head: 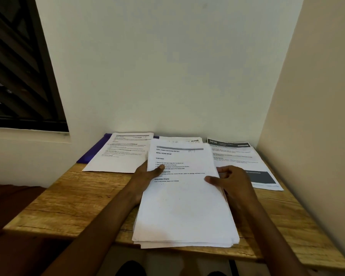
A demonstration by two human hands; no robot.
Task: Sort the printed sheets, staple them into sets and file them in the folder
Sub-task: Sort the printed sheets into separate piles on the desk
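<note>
Both hands hold the main stack [184,198] of printed sheets, which lies on the wooden bench [68,204] with its near edge hanging a little over the front. The left hand [147,172] takes the stack's left edge, thumb laid on the top sheet and fingers under it; that grip looks meant to steady the pile while the top page is read. The right hand [225,178] takes the right edge, thumb on top and fingers curled behind the sheets, probably ready to peel 1 page away; how many sheets it has separated is too blurred to say. So each grip is closed on the stack, neither loose.

3 smaller piles sit along the back by the wall, which suggests sorting by document type. The left pile [121,154] lies on a purple folder [92,152], likely parked there so the folder is at hand for filing. A middle pile [179,140] is mostly hidden behind the stack. The right pile [245,162], with dark header blocks, lies just beside the right hand.

No stapler is in view. Judging from the thick stack left, sorting is at an early stage, and stapling and filing are not yet begun.
</note>
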